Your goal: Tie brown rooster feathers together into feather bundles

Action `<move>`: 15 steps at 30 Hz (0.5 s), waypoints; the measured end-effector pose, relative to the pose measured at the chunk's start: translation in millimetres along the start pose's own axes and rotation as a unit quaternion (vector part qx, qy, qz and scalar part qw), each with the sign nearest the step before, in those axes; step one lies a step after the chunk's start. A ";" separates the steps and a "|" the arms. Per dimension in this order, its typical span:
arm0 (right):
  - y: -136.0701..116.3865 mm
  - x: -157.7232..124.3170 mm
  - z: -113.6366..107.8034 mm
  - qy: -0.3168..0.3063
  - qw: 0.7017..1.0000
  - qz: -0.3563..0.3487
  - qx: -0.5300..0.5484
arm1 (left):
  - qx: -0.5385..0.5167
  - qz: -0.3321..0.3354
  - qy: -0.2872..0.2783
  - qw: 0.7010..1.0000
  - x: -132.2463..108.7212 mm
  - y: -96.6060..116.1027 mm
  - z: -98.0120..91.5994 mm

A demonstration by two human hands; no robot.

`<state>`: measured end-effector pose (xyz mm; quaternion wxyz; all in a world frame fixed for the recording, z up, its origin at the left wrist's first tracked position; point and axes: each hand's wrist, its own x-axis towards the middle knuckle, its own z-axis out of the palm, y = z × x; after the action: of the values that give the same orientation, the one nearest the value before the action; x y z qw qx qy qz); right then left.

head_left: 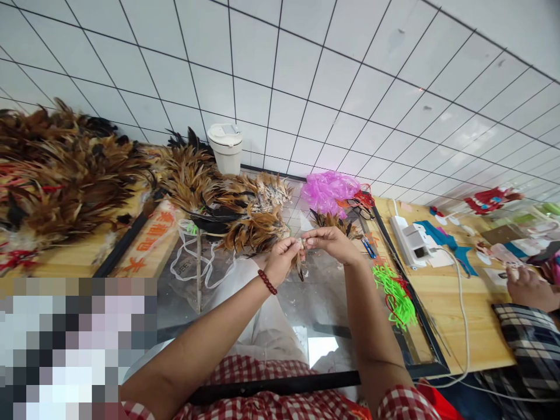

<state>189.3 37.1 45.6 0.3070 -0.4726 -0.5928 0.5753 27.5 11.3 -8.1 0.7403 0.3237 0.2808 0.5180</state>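
My left hand (283,259), with a beaded bracelet (267,282) at the wrist, is closed in a pinch over the glass tabletop (301,303). My right hand (335,244) pinches too, its fingertips meeting those of the left. Between them are small brown feathers (300,272), tips hanging down and pale quill ends at the fingertips; their exact number is hidden. Just beyond my left hand lie brown feather bunches (251,230) with pale fluffy ends. Another feather bunch (335,223) is behind my right hand.
A white lidded bin (226,149) stands by the tiled wall. Pink plastic (330,191), green cords (394,294) and a blue pen-like item (368,248) lie on the right. Feathers (74,181) pile at left. Beyond a power strip (406,242), another person's hand (531,287) rests at far right.
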 end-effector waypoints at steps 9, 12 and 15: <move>-5.4 0.2 5.0 0.008 1.000 -0.016 -0.011 | 0.003 -0.001 -0.020 1.000 -1.6 3.5 1.5; -6.6 -0.8 4.1 0.001 0.998 -0.034 -0.051 | 0.007 -0.007 -0.018 1.000 -1.7 3.8 1.7; -10.9 -6.5 -4.1 0.001 0.985 -0.089 -0.146 | 0.002 -0.012 -0.009 1.000 0.1 1.2 0.3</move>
<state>193.1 33.9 58.0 0.2853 -0.4577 -0.7101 0.4526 27.0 11.7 -7.0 0.7484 0.3263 0.2788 0.5056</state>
